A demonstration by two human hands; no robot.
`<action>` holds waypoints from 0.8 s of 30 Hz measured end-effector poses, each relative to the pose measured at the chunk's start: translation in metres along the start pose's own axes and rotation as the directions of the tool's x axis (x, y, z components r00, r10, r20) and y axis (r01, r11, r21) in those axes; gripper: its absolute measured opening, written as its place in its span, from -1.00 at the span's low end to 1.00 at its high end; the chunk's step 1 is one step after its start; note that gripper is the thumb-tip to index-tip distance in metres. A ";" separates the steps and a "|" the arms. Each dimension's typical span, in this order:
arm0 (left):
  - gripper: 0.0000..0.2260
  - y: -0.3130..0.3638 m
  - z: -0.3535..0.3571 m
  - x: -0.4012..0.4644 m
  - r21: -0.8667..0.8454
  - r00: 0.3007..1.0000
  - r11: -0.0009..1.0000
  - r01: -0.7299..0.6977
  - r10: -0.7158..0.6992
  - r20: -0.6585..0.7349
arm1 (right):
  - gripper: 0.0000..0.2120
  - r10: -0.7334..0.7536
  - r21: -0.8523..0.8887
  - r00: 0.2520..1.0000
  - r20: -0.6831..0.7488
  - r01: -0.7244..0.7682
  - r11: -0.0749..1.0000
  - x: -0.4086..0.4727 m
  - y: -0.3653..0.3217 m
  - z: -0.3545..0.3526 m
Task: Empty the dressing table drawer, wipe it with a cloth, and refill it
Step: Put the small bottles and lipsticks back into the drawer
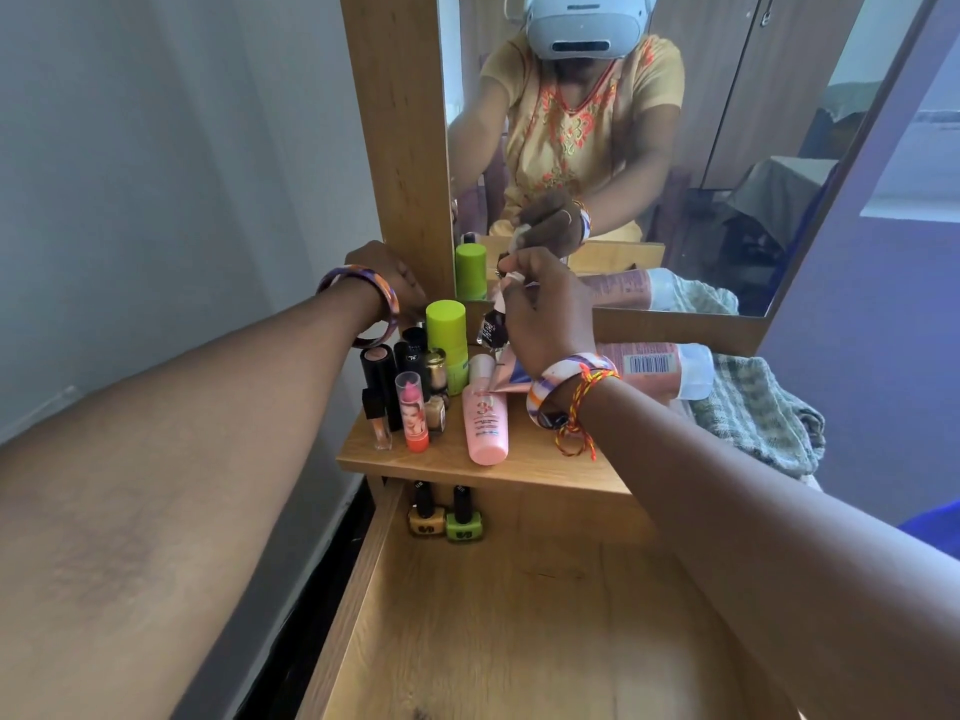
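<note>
A: Okay, progress? Drawer (519, 631) pulled open below the shelf, floor nearly bare. Only two nail polish bottles (445, 514) left inside, side by side at the back left corner, partly tucked under the shelf edge.

B: So emptying mostly done, judging by that. Wiping not started, probably. Cloth (753, 413) lying bunched at the right end of the dressing table shelf (545, 459), untouched by either hand. Refill still to come.

A: Hands?

B: Right hand (548, 317) up over the shelf, pinching a small dark bottle (491, 327) plus what looks like a squeezed tube (506, 379), white cap at the fingertips. Hard to separate the two exactly. Left hand (387, 285) resting against the wooden mirror frame (400, 148), fingers loosely bent, gripping nothing as far as visible.

A: Shelf contents?

B: Crowded at left: green-capped bottle (448, 340), dark lipsticks, orange lip balm (413, 410), small jars, clear gloss tube. Pink bottle (484, 413) lying on its side just beside them. Peach tube (660, 368) with barcode lying flat near the mirror, touching the cloth.

A: Drawer look?

B: Light wood grain, sides same finish. No obvious dust or spill visible, but too blurred at the near end to say.
</note>
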State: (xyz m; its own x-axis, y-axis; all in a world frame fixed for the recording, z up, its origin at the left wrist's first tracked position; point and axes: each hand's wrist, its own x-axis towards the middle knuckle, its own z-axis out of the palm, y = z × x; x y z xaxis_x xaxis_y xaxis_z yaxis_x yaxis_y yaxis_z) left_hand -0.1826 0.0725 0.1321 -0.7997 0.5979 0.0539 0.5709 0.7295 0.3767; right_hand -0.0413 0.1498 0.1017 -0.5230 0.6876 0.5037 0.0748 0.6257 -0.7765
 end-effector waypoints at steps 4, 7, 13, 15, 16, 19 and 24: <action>-0.68 -0.014 0.006 0.019 0.069 0.998 0.997 0.040 -0.044 0.055 | -0.80 0.005 0.000 1.000 0.000 -0.005 1.000 -0.001 -0.001 0.000; -0.79 -0.012 0.002 0.022 -0.061 0.991 0.996 0.058 -0.050 0.127 | -0.80 0.011 0.001 1.000 -0.001 -0.011 1.000 -0.002 -0.001 -0.002; -0.76 0.006 -0.031 -0.021 -0.293 0.989 0.955 0.047 -0.003 0.149 | -0.81 0.037 0.014 0.999 0.001 -0.037 0.999 -0.008 -0.005 -0.006; -0.75 0.011 -0.042 -0.032 -0.274 0.990 0.962 0.001 0.038 0.139 | -0.81 0.034 0.016 0.999 -0.005 -0.033 0.999 -0.011 -0.009 -0.009; -0.76 0.014 -0.046 -0.038 -0.233 0.990 0.972 -0.035 0.066 0.125 | -0.81 0.031 0.015 0.999 -0.009 -0.031 0.999 -0.012 -0.011 -0.011; -0.75 0.024 -0.057 -0.056 -0.081 0.980 0.989 -0.124 0.135 0.145 | -0.80 0.030 -0.004 0.999 -0.027 -0.030 1.000 -0.016 -0.017 -0.015; -0.62 0.039 -0.057 -0.074 0.297 0.951 0.945 -0.138 0.042 0.307 | -0.80 0.030 -0.035 0.999 -0.022 -0.031 0.999 -0.024 -0.023 -0.022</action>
State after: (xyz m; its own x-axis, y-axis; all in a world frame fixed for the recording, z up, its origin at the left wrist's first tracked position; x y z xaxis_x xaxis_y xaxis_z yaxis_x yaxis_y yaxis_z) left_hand -0.1120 0.0374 0.1955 -0.6791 0.7014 -0.2165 0.7049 0.7054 0.0741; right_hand -0.0120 0.1271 0.1156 -0.5019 0.7138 0.4884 0.1205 0.6169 -0.7778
